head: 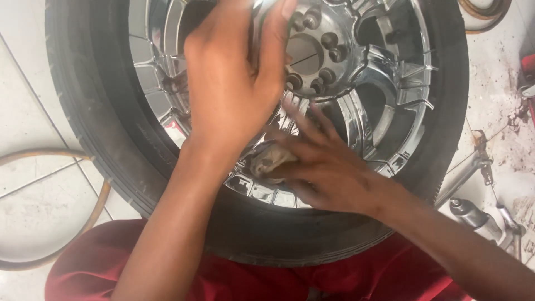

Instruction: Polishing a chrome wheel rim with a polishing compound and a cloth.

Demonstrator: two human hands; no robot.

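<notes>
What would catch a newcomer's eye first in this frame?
The shiny chrome wheel rim in its black tyre fills the middle of the view, lying against the person's red-clothed lap. The left hand presses flat on the rim near the hub, while the right hand rubs a small greyish rag on the rim's lower edge. A tan hose curves over the white tiled floor at left.

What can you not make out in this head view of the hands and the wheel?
- Cloth: mostly under the right hand, which is motion-blurred.
- Rim: left part hidden by the left hand; top cut off by the frame edge.
- Tyre: near side hidden by the forearms.
- Tool: cut off at the right edge.
</notes>
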